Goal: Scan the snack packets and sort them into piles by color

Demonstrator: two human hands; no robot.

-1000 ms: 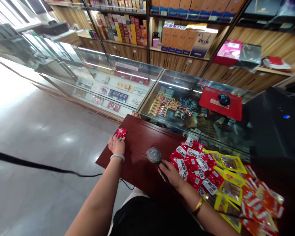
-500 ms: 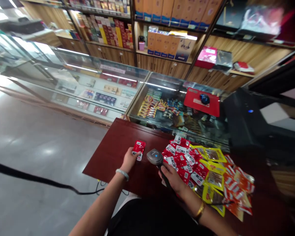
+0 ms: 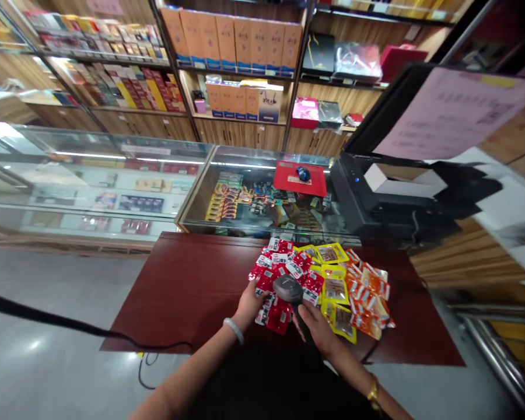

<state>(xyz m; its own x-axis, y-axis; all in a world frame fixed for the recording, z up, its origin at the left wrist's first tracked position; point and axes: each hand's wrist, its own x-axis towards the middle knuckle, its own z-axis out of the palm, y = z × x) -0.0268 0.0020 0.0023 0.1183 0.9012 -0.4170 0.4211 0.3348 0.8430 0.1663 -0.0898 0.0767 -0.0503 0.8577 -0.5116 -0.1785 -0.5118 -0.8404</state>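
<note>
A pile of small snack packets, red, yellow and orange, lies on the dark red table. My right hand grips the handle of a grey barcode scanner whose head sits over the red packets. My left hand rests at the pile's left edge, its fingers on a red packet there. A pale bangle is on my left wrist and a gold one on my right.
A glass display counter with goods inside runs behind the table. On it lie a red mat with a black mouse and a black printer. Shelves of boxes fill the back wall. A black cable crosses the floor on the left.
My left hand has carried the red packet from the table's far left corner back to the pile beside the scanner. The view has swung to the right.
</note>
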